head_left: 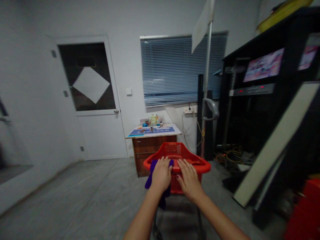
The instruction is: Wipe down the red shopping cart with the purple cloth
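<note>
A red plastic shopping cart [177,182] with a perforated basket stands in front of me, on dark legs. My left hand [161,171] presses a purple cloth [149,181] against the near rim, its fingers bent over the edge. The cloth hangs down on both sides of that hand. Beside it, my right hand [188,176] rests on the same rim. Its fingers are stretched out flat and the thumb points inward; it holds nothing apart from touching the cart. Most of the basket's inside is hidden by the rim and my hands.
Beyond the cart stands a brown cabinet [147,146] with a blue printed board [160,130] and small items on top. A metal pole [208,66] rises behind the cart. A black rack [292,36], cables and a leaning pale panel [277,143] line the right; a white door [100,133] is left.
</note>
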A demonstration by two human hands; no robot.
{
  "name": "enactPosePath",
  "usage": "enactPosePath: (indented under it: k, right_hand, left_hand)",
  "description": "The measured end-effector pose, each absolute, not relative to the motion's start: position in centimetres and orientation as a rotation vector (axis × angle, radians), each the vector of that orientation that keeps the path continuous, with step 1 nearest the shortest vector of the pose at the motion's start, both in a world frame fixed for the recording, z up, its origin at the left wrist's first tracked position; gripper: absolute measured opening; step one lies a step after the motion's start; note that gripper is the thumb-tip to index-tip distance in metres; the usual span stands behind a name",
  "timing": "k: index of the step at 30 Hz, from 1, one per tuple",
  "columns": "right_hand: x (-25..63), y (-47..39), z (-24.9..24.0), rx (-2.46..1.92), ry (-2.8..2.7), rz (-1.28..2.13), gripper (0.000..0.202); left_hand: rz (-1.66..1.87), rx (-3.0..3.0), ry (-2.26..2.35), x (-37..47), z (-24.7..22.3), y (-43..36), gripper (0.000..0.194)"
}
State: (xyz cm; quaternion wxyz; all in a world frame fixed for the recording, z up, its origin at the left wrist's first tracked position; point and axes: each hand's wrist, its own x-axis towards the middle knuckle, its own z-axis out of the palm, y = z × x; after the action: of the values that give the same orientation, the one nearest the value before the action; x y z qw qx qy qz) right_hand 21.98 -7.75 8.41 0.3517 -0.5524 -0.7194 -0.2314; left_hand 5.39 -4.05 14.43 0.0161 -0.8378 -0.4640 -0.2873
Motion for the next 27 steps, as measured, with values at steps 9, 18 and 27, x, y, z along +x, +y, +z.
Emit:
enactPosePath:
  k: [9,18,27]
  right_hand:
    - [25.3,-8.5,7.9,-1.505,-1.797,-0.776,0.061]
    - [24.2,-9.0,8.0,-1.573,-1.824,-0.767,0.060]
    - [24.4,-9.5,8.2,-1.643,-1.794,-0.752,0.060]
  left_hand:
    - [-0.878,-2.654,-1.582,4.3,15.4,-3.0,0.041]
    - [-0.864,-2.726,-1.317,8.8,15.6,-3.7,0.038]
    - [-1.112,-2.541,-1.360,6.4,13.8,-2.8,0.033]
